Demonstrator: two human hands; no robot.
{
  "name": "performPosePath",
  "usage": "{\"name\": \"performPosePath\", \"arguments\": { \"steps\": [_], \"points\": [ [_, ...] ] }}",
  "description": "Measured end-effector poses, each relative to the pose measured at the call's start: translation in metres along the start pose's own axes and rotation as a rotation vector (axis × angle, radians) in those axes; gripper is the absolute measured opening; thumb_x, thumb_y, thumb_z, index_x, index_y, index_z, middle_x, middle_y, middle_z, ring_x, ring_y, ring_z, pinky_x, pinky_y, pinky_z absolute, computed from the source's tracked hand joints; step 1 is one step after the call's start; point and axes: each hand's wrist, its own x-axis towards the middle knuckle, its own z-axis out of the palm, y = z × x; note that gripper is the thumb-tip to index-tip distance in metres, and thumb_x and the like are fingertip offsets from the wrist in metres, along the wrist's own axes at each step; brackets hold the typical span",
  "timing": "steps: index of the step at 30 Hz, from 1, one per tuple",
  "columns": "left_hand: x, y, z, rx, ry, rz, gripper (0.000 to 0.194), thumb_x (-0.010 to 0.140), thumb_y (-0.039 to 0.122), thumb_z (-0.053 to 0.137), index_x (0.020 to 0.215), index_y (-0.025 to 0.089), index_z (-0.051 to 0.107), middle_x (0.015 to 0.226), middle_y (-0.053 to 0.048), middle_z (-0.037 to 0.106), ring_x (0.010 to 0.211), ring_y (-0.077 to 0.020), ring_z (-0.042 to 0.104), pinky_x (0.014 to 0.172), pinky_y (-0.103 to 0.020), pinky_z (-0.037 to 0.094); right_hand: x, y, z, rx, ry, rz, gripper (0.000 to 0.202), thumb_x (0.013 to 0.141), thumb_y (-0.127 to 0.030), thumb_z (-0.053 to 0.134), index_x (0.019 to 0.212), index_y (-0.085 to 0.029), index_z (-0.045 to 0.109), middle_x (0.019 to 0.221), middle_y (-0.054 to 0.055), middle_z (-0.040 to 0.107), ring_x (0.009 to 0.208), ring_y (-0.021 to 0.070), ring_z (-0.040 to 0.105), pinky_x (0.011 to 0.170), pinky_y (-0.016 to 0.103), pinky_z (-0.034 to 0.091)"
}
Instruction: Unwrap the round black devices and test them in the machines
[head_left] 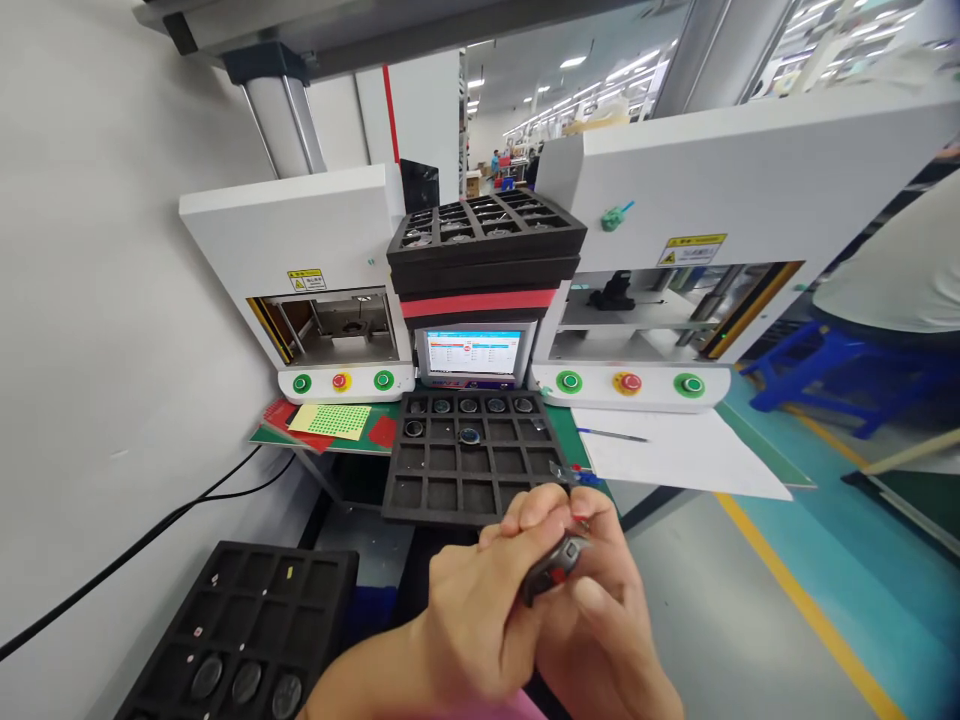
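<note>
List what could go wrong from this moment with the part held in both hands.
1. The small dark part is pinched between the left hand and right hand over the floor gap, clear of the foam tray; a slip could likely drop it.
2. That tray overhangs the bench edge, so a nudge might tip it.
3. The tray stack on the monitor could topple.

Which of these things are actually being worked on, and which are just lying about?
In use:
- small dark part, held between left hand and right hand
- black compartment tray right in front, a few round parts in it

Lying about:
- stacked trays
- pen on white paper
- green dotted sheet
- screen
</note>
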Motion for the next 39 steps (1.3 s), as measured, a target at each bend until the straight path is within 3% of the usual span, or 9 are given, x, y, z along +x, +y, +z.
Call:
{"name": "performPosePath", "arguments": {
  "steps": [4, 10, 15, 23, 27, 30, 33, 39],
  "points": [
    [0.0, -0.007, 0.0, -0.137, -0.006, -0.107, 0.032, 0.099, 0.021, 0.045, 0.13, 0.021, 0.054, 0.11, -0.008, 0.076, 0.088, -0.0129, 0.076, 0.073, -0.014, 0.059, 0.003, 0.003, -0.006, -0.111, -0.001, -0.037, 0.028, 0.083, -0.032, 0.069, 0.109, -0.03, 0.057, 0.097, 0.003, 0.065, 0.092, 0.0179, 0.067, 0.075, 0.03, 0.06],
    [0.003, -0.02, 0.005, -0.252, -0.042, -0.152, 0.031, 0.1, 0.022, 0.045, 0.129, 0.02, 0.055, 0.11, -0.006, 0.076, 0.09, -0.0131, 0.075, 0.083, -0.017, 0.058, 0.019, 0.004, -0.006, -0.196, -0.025, -0.056, 0.026, 0.087, -0.026, 0.069, 0.109, -0.03, 0.056, 0.096, -0.001, 0.068, 0.09, 0.0137, 0.069, 0.082, 0.029, 0.06],
    [0.012, -0.033, 0.015, -0.273, -0.097, -0.186, 0.027, 0.101, 0.025, 0.042, 0.122, 0.019, 0.058, 0.097, -0.005, 0.078, 0.083, -0.0141, 0.075, 0.075, -0.018, 0.058, 0.035, 0.013, -0.013, -0.154, 0.03, -0.128, 0.024, 0.089, -0.019, 0.065, 0.109, -0.031, 0.057, 0.09, -0.003, 0.066, 0.088, 0.0125, 0.068, 0.085, 0.035, 0.062],
    [0.031, -0.058, 0.038, -0.168, -0.157, -0.189, 0.028, 0.103, 0.031, 0.035, 0.113, 0.018, 0.058, 0.082, -0.004, 0.078, 0.063, -0.0137, 0.073, 0.057, -0.018, 0.054, 0.065, 0.019, -0.03, -0.087, 0.148, -0.079, 0.021, 0.084, -0.017, 0.069, 0.094, -0.029, 0.055, 0.086, -0.004, 0.063, 0.083, 0.0128, 0.066, 0.082, 0.042, 0.063],
    [0.035, -0.073, 0.049, -0.231, -0.217, -0.208, 0.028, 0.102, 0.028, 0.036, 0.118, 0.018, 0.057, 0.09, -0.006, 0.078, 0.069, -0.0128, 0.075, 0.065, -0.017, 0.057, 0.073, 0.03, -0.045, -0.113, 0.223, -0.06, 0.02, 0.084, -0.018, 0.069, 0.094, -0.028, 0.055, 0.086, -0.003, 0.061, 0.083, 0.013, 0.064, 0.084, 0.041, 0.062],
    [0.035, -0.081, 0.055, -0.257, -0.254, -0.199, 0.032, 0.101, 0.025, 0.036, 0.125, 0.018, 0.056, 0.102, -0.008, 0.078, 0.086, -0.0148, 0.076, 0.075, -0.018, 0.059, 0.076, 0.036, -0.056, -0.129, 0.215, -0.056, 0.023, 0.084, -0.028, 0.07, 0.101, -0.029, 0.055, 0.085, -0.001, 0.058, 0.078, 0.0149, 0.061, 0.076, 0.04, 0.063],
    [0.034, -0.086, 0.06, -0.228, -0.267, -0.191, 0.036, 0.102, 0.027, 0.033, 0.13, 0.017, 0.054, 0.11, -0.009, 0.076, 0.098, -0.0153, 0.074, 0.082, -0.018, 0.058, 0.08, 0.035, -0.063, -0.148, 0.197, 0.055, 0.025, 0.084, -0.031, 0.071, 0.103, -0.03, 0.054, 0.086, -0.001, 0.055, 0.078, 0.0147, 0.059, 0.071, 0.036, 0.062],
    [0.031, -0.092, 0.067, -0.152, -0.255, -0.18, 0.038, 0.104, 0.029, 0.028, 0.131, 0.015, 0.05, 0.111, -0.011, 0.075, 0.095, -0.0153, 0.075, 0.079, -0.018, 0.059, 0.086, 0.035, -0.067, -0.126, 0.224, 0.126, 0.022, 0.085, -0.023, 0.07, 0.094, -0.03, 0.052, 0.086, -0.003, 0.055, 0.078, 0.0142, 0.058, 0.07, 0.036, 0.061]
  ]
}}
